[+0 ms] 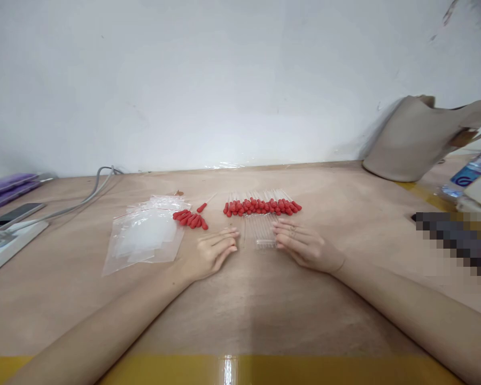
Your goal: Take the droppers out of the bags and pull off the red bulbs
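Observation:
Several thin clear tubes [262, 230] lie side by side in front of me, their plain ends toward me. Above them stretches a row of red rubber bulbs [260, 206], with more clear stems pointing away toward the wall. My right hand [304, 243] rests at the right side of the tubes, its extended fingertips against the outermost ones. On the left, my left hand [216, 252] lies on the table with fingers stretched out together, a small gap from the nearest tube. Neither hand visibly grips anything. A smaller cluster of red-bulbed droppers [190, 219] lies beyond my left hand.
Clear zip bags [144, 235] lie in an overlapping stack at the left. A grey cable [84, 200] runs to a white power strip [20, 243], near a phone [18, 214] and purple packs [12, 187]. A beige bag [409, 139] and a bottle [471, 171] stand right.

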A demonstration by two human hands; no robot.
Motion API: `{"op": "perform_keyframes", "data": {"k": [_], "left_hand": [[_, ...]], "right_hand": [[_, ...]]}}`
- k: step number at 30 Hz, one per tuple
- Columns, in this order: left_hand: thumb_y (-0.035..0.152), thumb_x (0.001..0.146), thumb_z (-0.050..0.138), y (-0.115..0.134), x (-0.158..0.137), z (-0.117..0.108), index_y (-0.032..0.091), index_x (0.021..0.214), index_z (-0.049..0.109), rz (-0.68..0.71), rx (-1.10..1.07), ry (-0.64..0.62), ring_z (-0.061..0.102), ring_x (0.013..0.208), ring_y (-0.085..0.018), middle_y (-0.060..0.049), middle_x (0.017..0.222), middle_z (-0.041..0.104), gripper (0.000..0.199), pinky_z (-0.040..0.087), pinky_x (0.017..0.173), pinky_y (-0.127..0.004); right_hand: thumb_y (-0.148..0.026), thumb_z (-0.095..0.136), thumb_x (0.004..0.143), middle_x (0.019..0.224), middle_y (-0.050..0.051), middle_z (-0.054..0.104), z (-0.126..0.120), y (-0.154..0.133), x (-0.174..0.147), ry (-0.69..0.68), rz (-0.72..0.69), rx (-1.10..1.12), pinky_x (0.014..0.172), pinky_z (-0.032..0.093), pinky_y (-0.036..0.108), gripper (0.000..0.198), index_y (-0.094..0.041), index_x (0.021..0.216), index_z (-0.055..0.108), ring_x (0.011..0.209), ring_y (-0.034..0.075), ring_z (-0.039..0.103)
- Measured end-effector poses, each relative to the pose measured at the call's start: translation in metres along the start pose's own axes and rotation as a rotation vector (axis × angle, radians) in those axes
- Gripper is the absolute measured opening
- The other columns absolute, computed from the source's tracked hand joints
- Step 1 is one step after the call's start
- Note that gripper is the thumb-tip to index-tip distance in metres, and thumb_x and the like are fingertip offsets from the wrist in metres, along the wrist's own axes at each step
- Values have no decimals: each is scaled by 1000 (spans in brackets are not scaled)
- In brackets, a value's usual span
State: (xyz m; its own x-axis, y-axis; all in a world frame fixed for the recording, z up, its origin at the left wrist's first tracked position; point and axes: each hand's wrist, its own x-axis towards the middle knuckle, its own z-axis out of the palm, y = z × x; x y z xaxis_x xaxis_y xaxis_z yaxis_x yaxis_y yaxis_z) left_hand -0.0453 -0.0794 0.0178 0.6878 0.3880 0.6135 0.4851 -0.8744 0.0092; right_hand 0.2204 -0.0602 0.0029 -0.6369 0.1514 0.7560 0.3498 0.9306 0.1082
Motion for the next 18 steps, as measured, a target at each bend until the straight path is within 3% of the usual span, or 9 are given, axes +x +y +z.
{"op": "perform_keyframes", "data": {"k": [4,7,13,18], "left_hand": [[22,84,52,-16,0,-18,17,92,63,-181,81,88,60,88,-17,-7,92,65,14,51,77,-31],[30,85,50,-41,2,-35,20,93,66,-439,169,137,57,76,-15,-5,79,58,21,51,69,-30],[25,79,48,-94,-11,-62,20,94,67,-820,182,69,58,87,-21,-7,87,63,25,49,78,-35],[32,75,54,-102,-15,-52,20,94,67,-955,243,125,61,78,-19,-5,95,66,26,49,75,-33]], "right_hand": [[-20,50,85,78,4,64,2,5,1,48,210,-58,75,49,35,18,-20,99,61,83,17,59],[-25,51,85,63,1,56,8,5,2,48,284,-160,65,43,31,17,-20,97,63,66,15,51],[-22,45,86,72,5,58,14,3,3,8,320,-182,67,38,32,23,-17,104,60,70,16,49],[-19,43,85,76,5,61,16,-1,10,-20,391,-185,69,37,33,23,-16,102,59,72,17,50]]}}
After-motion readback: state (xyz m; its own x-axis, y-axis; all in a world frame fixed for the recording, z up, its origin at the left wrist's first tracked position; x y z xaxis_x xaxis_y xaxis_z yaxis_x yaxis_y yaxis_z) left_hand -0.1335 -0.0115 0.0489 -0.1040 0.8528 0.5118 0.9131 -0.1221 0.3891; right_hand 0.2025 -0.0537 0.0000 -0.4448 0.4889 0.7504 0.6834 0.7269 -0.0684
